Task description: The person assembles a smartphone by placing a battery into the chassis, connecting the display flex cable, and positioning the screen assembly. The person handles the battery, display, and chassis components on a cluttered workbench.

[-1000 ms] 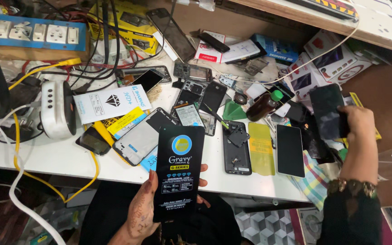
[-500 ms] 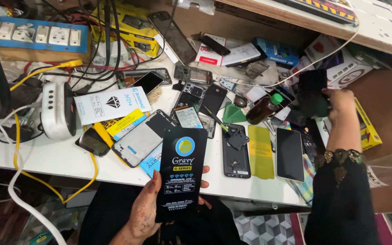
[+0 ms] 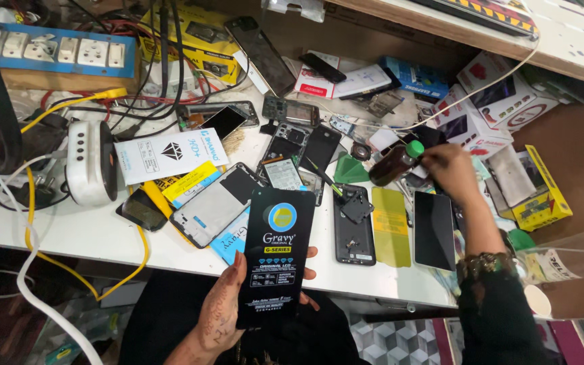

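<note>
The left hand (image 3: 228, 314) grips a tall, flat black cardboard package (image 3: 277, 257) from below, thumb on its right edge and fingers curled behind, holding it upright over the near edge of the white worktable (image 3: 89, 233). Its glossy front carries a round blue-and-yellow emblem near the top and rows of pale print beneath (the lower corner is hidden by the palm). The right hand (image 3: 451, 172) reaches across the table, fingers closed around the green cap of a small dark brown bottle (image 3: 392, 164) that lies tilted among phone parts. Just beside it lie an opened black phone body (image 3: 354, 224), a yellow film sheet (image 3: 391, 226) and a black glass screen panel (image 3: 434, 231).
</note>
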